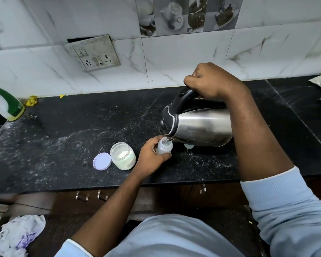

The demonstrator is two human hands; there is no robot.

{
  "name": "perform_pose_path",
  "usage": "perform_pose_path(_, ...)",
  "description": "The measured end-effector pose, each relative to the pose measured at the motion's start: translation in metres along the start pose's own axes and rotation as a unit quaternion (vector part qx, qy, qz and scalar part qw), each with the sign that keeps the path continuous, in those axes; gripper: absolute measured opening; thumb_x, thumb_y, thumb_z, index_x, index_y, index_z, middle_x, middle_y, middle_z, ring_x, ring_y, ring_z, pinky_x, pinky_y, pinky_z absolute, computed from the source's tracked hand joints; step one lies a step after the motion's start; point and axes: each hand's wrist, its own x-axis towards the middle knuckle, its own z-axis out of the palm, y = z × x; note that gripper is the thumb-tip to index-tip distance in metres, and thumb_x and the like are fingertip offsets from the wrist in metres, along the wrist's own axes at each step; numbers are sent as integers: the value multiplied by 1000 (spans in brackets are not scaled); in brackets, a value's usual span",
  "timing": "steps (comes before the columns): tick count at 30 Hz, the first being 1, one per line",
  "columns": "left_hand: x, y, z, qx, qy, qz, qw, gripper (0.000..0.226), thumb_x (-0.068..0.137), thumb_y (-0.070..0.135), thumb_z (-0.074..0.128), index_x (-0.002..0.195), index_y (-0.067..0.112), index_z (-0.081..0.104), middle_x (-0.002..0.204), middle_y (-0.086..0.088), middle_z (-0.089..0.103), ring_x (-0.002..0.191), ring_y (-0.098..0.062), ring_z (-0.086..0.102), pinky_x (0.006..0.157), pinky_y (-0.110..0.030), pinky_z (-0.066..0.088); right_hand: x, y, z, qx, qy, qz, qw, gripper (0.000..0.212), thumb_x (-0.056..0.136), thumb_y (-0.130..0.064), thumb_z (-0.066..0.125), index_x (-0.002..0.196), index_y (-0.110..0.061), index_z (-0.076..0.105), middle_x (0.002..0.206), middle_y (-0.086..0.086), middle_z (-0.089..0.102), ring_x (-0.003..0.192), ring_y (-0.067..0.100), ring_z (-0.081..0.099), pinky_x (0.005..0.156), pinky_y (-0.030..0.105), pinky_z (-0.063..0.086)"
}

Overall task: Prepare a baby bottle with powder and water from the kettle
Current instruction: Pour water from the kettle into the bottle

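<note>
My right hand [209, 80] is fisted round the black handle of the steel kettle [198, 125], tipped w/ spout over the baby bottle [164, 146]. Left hand [152, 154] wraps the bottle, standing on the counter [63, 130] near the front edge. Kettle's prob heavy, hot at the body, so handle only. Bottle's light plastic, tips easy, so grip low. Open powder jar [123, 155] & its lid [102, 161] sit just left; plenty of free room further left.

No text can be read anywhere; the green label on the spray bottle [8, 105] is too blurred to make out; the kettle [198, 125] shows no legible brand.
</note>
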Motion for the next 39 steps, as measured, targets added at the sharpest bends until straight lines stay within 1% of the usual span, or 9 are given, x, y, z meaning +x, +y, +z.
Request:
perform_pose_path(5, -5, 0, 1, -33, 1, -12, 999, 56, 75, 5, 89, 123, 29, 71, 121, 3, 74, 108, -11, 73, 96, -27, 56, -9, 27, -4, 68, 53, 21, 996, 42, 87, -26, 54, 54, -10, 33, 53, 6, 27, 50, 20, 25, 52, 36, 23)
perform_pose_path(9, -10, -6, 3, -44, 5, -22, 999, 56, 76, 7, 90, 123, 30, 71, 124, 2, 74, 112, -11, 72, 100, -26, 56, -10, 51, -15, 220, 111, 72, 967, 43, 89, -25, 58, 52, -7, 44, 40, 5, 41, 33, 20, 40, 47, 28, 32)
perform_pose_path(12, -11, -9, 1, -35, 0, -31, 999, 58, 77, 5, 90, 126, 27, 70, 129, 5, 72, 116, -4, 69, 103, -21, 52, -8, 61, -24, 323, 179, 90, 925, 41, 90, -28, 59, 52, -13, 50, 37, 2, 44, 30, 17, 38, 38, 21, 29)
perform_pose_path(16, -11, -17, 2, -21, 1, -40, 999, 62, 76, 7, 91, 131, 24, 69, 133, 7, 71, 118, -1, 68, 104, -20, 51, 5, 69, -21, 451, 245, 103, 852, 42, 91, -24, 55, 49, -15, 51, 35, 0, 43, 29, 18, 34, 37, 22, 22)
perform_pose_path(20, -9, -24, 4, -8, 16, -42, 999, 61, 72, 8, 92, 126, 28, 71, 128, 6, 73, 118, -6, 69, 109, -31, 53, 29, 70, 13, 551, 264, 115, 783, 37, 95, -20, 45, 59, -18, 54, 37, -1, 40, 29, 14, 32, 39, 19, 17)
perform_pose_path(23, -7, -26, 3, -4, 14, -43, 999, 60, 73, 4, 91, 125, 27, 70, 124, 6, 75, 116, -7, 70, 106, -29, 54, 47, 66, 51, 612, 258, 147, 733, 49, 95, -22, 44, 49, -16, 60, 37, 0, 41, 29, 13, 30, 40, 14, 20)
perform_pose_path(26, -5, -26, 2, -8, 12, -42, 999, 58, 74, 2, 90, 123, 26, 71, 118, 7, 77, 111, -7, 72, 98, -21, 54, 63, 62, 91, 636, 283, 167, 698, 30, 83, -27, 48, 56, -16, 58, 38, 2, 41, 27, 13, 32, 38, 11, 23)
perform_pose_path(30, -1, -27, 2, -13, 13, -45, 999, 57, 73, -1, 91, 121, 24, 71, 113, 8, 79, 106, -7, 74, 90, -15, 52, 83, 70, 139, 621, 291, 176, 706, 24, 79, -27, 48, 68, -7, 57, 38, 2, 42, 27, 14, 35, 36, 14, 23)
perform_pose_path(39, 5, -31, 2, 9, 17, -45, 999, 59, 71, 5, 91, 120, 29, 70, 114, 10, 78, 107, -6, 73, 93, -17, 52, 109, 90, 194, 613, 249, 201, 723, 25, 79, -27, 48, 67, -6, 53, 49, 5, 41, 31, 16, 35, 40, 16, 23)
